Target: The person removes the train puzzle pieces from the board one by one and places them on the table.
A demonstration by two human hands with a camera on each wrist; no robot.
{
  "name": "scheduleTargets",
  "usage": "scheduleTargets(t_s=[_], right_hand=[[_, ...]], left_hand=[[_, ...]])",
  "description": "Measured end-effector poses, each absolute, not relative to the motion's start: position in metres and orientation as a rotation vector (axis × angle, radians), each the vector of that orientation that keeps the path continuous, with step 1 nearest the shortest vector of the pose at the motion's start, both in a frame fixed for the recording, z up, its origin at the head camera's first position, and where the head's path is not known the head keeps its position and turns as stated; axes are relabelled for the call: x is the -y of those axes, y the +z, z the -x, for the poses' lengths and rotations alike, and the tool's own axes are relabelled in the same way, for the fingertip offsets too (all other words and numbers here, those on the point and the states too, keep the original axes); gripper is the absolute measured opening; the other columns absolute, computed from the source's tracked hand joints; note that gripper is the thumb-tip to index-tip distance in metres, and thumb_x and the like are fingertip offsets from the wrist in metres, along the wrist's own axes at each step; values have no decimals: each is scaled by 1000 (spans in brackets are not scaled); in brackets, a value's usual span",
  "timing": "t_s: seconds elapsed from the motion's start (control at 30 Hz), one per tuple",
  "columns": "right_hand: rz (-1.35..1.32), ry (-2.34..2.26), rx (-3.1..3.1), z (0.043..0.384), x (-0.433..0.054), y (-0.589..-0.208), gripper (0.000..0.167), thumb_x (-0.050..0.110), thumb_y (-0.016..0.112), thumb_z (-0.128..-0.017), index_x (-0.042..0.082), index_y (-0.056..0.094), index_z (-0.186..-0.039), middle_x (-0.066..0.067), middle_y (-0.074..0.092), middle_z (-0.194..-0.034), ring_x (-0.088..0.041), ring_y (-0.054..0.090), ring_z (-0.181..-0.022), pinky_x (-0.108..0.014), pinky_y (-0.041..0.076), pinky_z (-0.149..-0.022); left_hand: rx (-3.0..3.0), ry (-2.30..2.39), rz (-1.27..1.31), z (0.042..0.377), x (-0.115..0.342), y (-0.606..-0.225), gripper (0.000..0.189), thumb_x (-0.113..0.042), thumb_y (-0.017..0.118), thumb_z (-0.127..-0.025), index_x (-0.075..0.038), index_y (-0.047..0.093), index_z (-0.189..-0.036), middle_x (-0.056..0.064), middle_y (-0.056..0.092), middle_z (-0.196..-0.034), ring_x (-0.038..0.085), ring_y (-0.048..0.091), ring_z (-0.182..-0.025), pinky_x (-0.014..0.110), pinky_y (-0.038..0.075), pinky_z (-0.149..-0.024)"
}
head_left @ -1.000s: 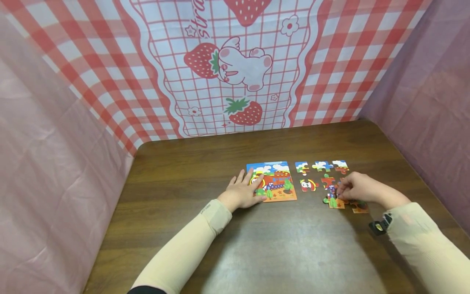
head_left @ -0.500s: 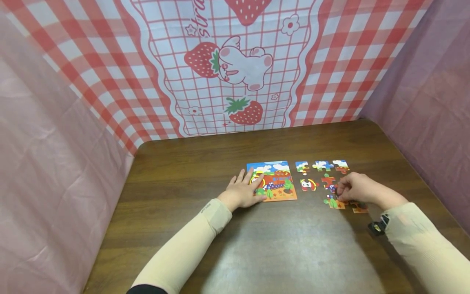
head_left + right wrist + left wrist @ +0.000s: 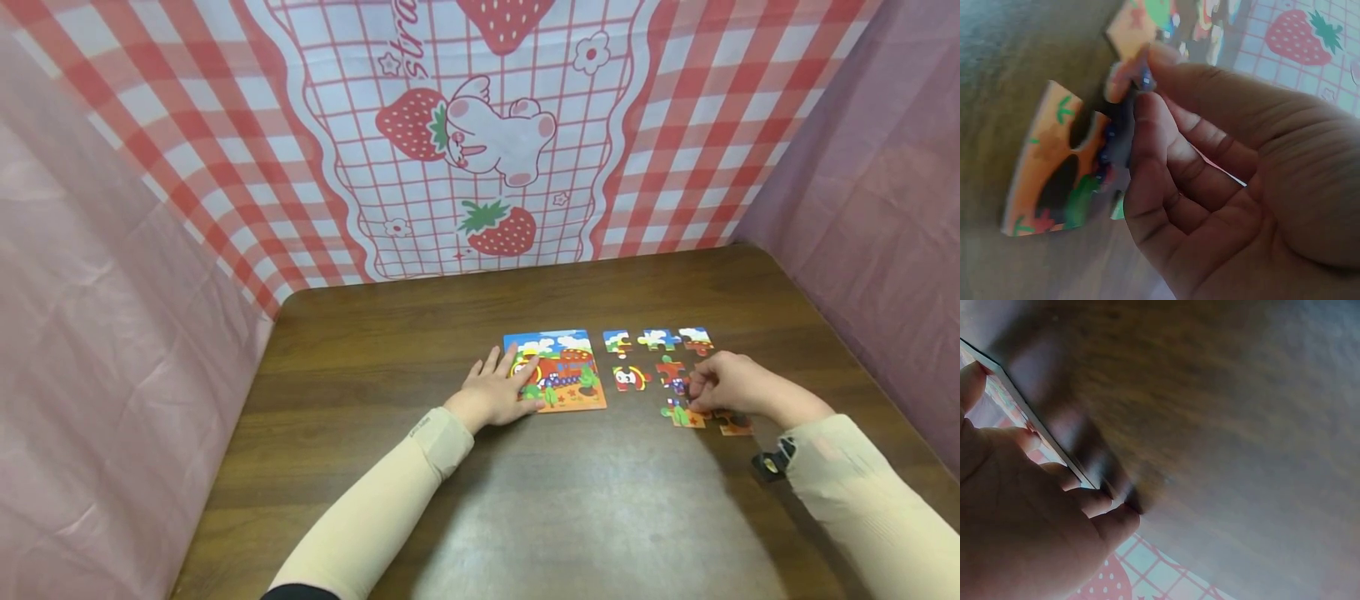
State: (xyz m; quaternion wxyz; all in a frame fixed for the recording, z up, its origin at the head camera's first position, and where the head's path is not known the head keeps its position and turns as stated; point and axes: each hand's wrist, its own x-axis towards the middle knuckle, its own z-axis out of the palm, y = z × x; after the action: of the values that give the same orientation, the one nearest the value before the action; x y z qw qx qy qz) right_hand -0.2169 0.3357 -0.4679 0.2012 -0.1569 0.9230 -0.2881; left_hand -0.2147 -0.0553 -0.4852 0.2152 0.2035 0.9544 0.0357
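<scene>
In the head view my left hand (image 3: 495,395) lies with its fingers spread on the left part of a square picture board (image 3: 573,398) that shows a red train; the left wrist view has fingertips at the board's edge (image 3: 1041,428). To the right, my right hand (image 3: 731,387) pinches a jigsaw piece (image 3: 684,415) between thumb and index finger. The right wrist view shows the orange piece (image 3: 1132,31) partly covered by the fingertips. A brown-and-orange corner piece (image 3: 1054,162) lies beside that hand, partly under it in the head view.
Several loose jigsaw pieces lie in rough rows right of the board, among them a face piece (image 3: 628,378), a red piece (image 3: 670,370) and a cloud piece (image 3: 658,338). The wooden table (image 3: 375,358) meets a checked cloth (image 3: 675,167) behind.
My right hand has drawn very slightly left and the pinched piece has shifted a touch. My left hand has stayed on the board.
</scene>
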Motion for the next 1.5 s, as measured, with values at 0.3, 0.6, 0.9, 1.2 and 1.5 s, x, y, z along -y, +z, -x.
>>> scheduleTargets(t_s=[0.3,0.6,0.9,1.2,1.5], right_hand=[[493,-941,-2495,227,-322,-446,19,20,82,-88,4,71,-90,-2,68,-80,-17,60,-68,-31,51,-60],[564,-960,-2460,232,-280,-444,14,16,81,-89,5,72,-88,-3,68,-78,-19,61,-70,-33,52,-63],[660,-951,-2487,238,-222,-450,12,7,79,-87,0,73,-94,0,68,-78,-16,63,-68,-34,52,-62],[788,-860,-2591,249,-164,-459,19,9,83,-85,-2,74,-98,1,67,-80,-14,62,-74,-34,53,-69],[845,-676,-2666,252,-128,-470,26,12,86,-81,-1,74,-99,-2,65,-82,-17,56,-73,-37,52,-71]], left_hand=[[-2648,133,-579,214,59,-484,78,-70,35,-100,-39,2,-164,5,-6,-170,31,-5,-153,50,6,-121],[-2628,215,-606,219,66,-484,96,-78,44,-93,-33,0,-165,6,-7,-170,33,-3,-153,47,8,-121],[-2634,185,-631,221,69,-487,113,-77,60,-85,-23,1,-165,9,-10,-169,36,-3,-153,47,11,-121],[-2654,140,-638,220,70,-484,113,-76,59,-87,-14,6,-165,10,-4,-169,38,2,-152,45,13,-121],[-2663,135,-667,223,74,-484,117,-76,58,-87,-6,5,-163,13,-2,-169,37,3,-152,43,14,-121]])
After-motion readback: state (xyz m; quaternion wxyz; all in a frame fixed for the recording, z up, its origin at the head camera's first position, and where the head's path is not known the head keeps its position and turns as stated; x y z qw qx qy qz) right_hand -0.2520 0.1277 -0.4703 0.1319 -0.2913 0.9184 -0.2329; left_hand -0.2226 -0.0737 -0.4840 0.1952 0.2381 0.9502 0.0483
